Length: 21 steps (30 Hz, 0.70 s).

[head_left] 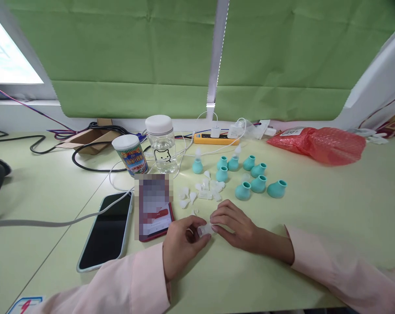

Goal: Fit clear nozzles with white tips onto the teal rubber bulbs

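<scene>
Between thumb and fingers, my left hand [185,245] grips a small clear plastic tube [203,230] just above the table. The fingertips of my right hand [237,226] pinch the tube's right end; they cover whatever is joined there. Beyond my hands lies a loose pile of translucent white nozzle tips and short tubes [205,194]. Several teal rubber bulbs [258,183] are spread behind and to the right of the pile. Two of the bulbs at the back, one of them a bulb [197,165] on the left, carry clear tips pointing up.
Left of my hands lie a lit phone [156,222] and a dark phone [106,233], with a grey cable [69,223] crossing the dark one. Behind stand a printed canister [131,155], a water bottle [161,146] and a yellow power strip [202,139]. A red plastic bag [328,146] lies back right.
</scene>
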Each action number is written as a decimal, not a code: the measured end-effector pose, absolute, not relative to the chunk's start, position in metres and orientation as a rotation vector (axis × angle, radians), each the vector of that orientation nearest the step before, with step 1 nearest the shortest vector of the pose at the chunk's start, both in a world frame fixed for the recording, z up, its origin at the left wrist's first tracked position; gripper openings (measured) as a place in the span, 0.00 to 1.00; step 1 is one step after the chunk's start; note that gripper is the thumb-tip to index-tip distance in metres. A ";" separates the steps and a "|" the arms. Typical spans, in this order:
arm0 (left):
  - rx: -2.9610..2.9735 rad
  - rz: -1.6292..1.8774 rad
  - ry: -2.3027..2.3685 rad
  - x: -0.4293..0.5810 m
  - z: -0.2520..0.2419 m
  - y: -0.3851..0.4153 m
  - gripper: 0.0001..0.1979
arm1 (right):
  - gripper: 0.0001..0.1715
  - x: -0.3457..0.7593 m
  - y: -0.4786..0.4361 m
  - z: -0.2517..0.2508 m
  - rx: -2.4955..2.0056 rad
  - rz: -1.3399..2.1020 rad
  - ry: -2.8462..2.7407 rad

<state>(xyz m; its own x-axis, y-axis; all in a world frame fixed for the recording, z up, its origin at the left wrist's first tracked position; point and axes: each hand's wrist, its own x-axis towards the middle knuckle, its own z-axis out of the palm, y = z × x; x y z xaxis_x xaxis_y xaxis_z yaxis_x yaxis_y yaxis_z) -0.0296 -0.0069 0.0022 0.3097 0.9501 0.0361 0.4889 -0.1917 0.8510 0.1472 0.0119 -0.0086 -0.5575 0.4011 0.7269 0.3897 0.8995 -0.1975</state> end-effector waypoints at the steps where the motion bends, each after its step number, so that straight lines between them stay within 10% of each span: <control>1: 1.772 0.771 1.281 -0.030 0.002 -0.007 0.10 | 0.10 0.147 0.011 -0.008 -0.545 0.018 -2.227; 21: 1.471 0.907 1.144 -0.028 0.004 -0.007 0.14 | 0.26 0.146 0.006 -0.005 -0.517 0.050 -2.235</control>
